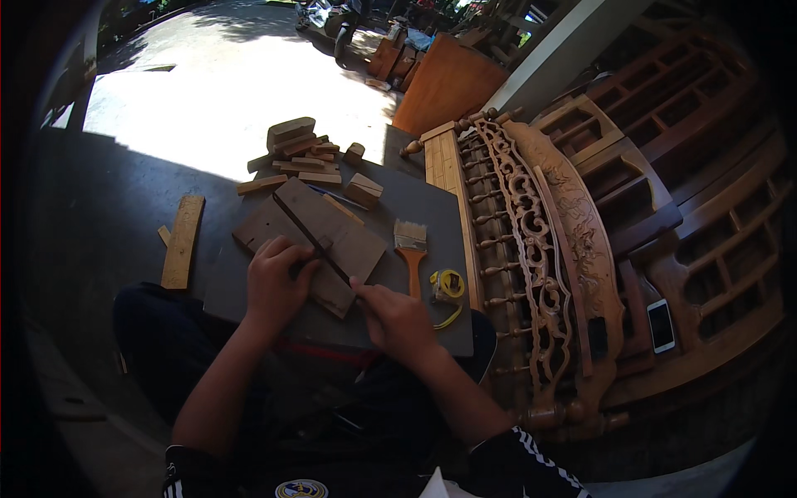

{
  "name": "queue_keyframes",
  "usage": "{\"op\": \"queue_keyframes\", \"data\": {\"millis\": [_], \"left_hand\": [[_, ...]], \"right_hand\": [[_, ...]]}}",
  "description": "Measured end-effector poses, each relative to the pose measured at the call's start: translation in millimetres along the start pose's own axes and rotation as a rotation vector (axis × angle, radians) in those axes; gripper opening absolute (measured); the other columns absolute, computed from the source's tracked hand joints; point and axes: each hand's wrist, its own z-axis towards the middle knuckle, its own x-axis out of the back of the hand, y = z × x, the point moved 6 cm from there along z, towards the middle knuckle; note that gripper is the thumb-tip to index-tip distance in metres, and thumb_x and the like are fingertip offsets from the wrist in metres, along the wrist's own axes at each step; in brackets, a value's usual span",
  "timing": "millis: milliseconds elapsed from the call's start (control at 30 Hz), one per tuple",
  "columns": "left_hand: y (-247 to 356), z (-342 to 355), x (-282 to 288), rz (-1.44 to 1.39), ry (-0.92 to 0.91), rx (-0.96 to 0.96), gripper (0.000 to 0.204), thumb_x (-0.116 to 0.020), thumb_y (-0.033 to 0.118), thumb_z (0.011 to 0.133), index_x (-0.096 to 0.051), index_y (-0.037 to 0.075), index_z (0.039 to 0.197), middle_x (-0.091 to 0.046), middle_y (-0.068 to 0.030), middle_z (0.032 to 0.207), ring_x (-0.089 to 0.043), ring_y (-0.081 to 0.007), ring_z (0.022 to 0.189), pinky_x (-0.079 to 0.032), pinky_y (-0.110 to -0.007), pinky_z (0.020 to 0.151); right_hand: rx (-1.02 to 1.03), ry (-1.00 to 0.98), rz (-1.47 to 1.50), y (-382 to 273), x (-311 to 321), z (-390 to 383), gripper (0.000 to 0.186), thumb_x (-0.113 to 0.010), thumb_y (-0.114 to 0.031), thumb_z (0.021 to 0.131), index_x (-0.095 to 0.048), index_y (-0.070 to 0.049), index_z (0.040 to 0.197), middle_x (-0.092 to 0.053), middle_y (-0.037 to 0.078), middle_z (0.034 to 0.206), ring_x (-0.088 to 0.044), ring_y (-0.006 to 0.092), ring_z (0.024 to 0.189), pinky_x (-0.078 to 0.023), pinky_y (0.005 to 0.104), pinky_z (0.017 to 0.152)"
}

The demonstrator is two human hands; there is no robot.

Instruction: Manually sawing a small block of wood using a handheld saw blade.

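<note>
A sunlit yard [232, 108] is seen beyond the shade, and carved panels [573, 224] are stacked along the right. Between them the desk [436, 207] is set, and on it the board [359, 246] is laid flat and aslant, in front of the seated person. Near the far edge offcuts [309, 149] are heaped, untouched by either hand; at the left a plank [184, 241] is seen.

The left hand [281, 278] is curled over the board, thumb and forefinger drawn close; whether anything is pinched there cannot be told. By the right hand [397, 322], fingers closed, the near end of a dark file [300, 224] is gripped, its length slanted across the board and beside a small block [325, 241].

The work is judged to be under way, not finished; how much has been shaped, and how much is left, cannot be read. The brush [411, 249] and tape measure [449, 285] are left unheld.
</note>
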Motion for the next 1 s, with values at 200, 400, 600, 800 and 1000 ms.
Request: {"op": "queue_keyframes", "data": {"millis": [200, 400, 600, 800, 1000], "left_hand": [[1, 4, -2, -0.011, -0.017, -0.011, 0.015, -0.081, 0.007, 0.078, -0.076, 0.003, 0.092, -0.067, -0.0105, 0.089, -0.068, -0.0326, 0.089, -0.054, -0.042, 0.08], [2, 5, 0, -0.006, -0.014, -0.019, 0.014, -0.08, 0.005, 0.077, -0.075, 0.003, 0.09, -0.067, -0.0106, 0.088, -0.067, -0.0332, 0.088, -0.054, -0.042, 0.08], [3, 3, -1, 0.039, -0.011, -0.014, 0.012, -0.078, 0.005, 0.078, -0.073, 0.004, 0.089, -0.066, -0.0104, 0.09, -0.066, -0.0338, 0.089, -0.053, -0.043, 0.082], [10, 1, -2, 0.164, 0.009, -0.008, 0.015, -0.078, 0.007, 0.079, -0.072, 0.005, 0.092, -0.065, -0.0095, 0.09, -0.065, -0.0335, 0.09, -0.053, -0.045, 0.083], [7, 1, -5, 0.154, 0.009, 0.0, 0.014, -0.078, 0.009, 0.08, -0.072, 0.005, 0.091, -0.065, -0.0094, 0.09, -0.065, -0.0334, 0.09, -0.053, -0.044, 0.082]], "right_hand": [[-0.006, 0.141, 0.08, -3, -8, 33, 0.039, -0.068, -0.005, 0.093, -0.065, -0.01, 0.131, -0.072, 0.015, 0.101, -0.072, 0.037, 0.089, -0.058, 0.0452, 0.074], [-0.032, 0.04, -0.021, -13, -17, 59, 0.036, -0.065, -0.009, 0.095, -0.064, -0.009, 0.131, -0.073, 0.015, 0.107, -0.072, 0.0376, 0.093, -0.059, 0.0466, 0.076], [0.035, 0.099, 0.002, -12, -29, 72, 0.045, -0.06, -0.008, 0.09, -0.06, -0.006, 0.135, -0.071, 0.016, 0.107, -0.072, 0.0375, 0.089, -0.06, 0.0481, 0.076], [0.042, 0.116, 0.031, -13, -29, 71, 0.043, -0.059, -0.006, 0.091, -0.06, -0.005, 0.134, -0.072, 0.017, 0.11, -0.072, 0.0391, 0.09, -0.059, 0.048, 0.077], [-0.011, 0.105, 0.042, -7, -5, 22, 0.035, -0.065, -0.003, 0.094, -0.063, -0.007, 0.129, -0.072, 0.016, 0.1, -0.071, 0.0372, 0.088, -0.056, 0.0463, 0.071]]}}
